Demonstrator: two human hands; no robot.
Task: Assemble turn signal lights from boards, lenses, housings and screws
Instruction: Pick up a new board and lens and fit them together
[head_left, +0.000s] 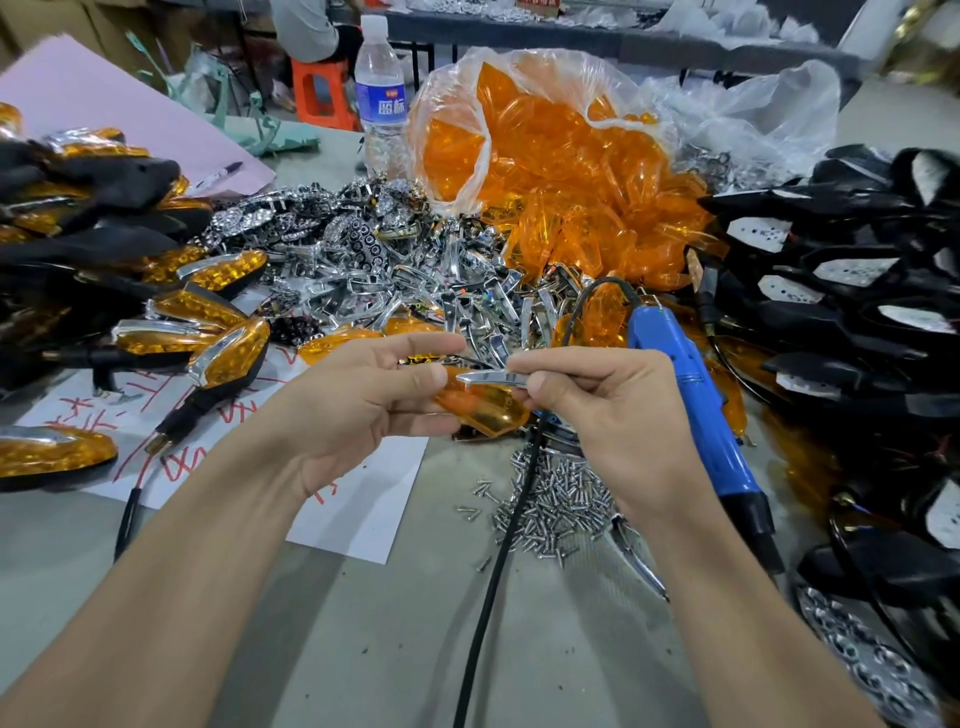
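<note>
Grip detail above the table (363, 623): left hand (358, 400) curls thumb and fingers round an amber lens (485, 413); right hand (602, 405) pinches a chrome trim strip (493, 378) by one end, laid against the lens. Both parts look light, stiff, slick and scratch-prone; edges seem the safest hold.

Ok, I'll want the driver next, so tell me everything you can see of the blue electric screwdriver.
The blue electric screwdriver lies flat on the table, right of the right hand, unheld. Blue plastic-looking barrel with ribbed bands, black collar at the near end. A black cable leaves its far end and loops back towards the viewer.
</note>
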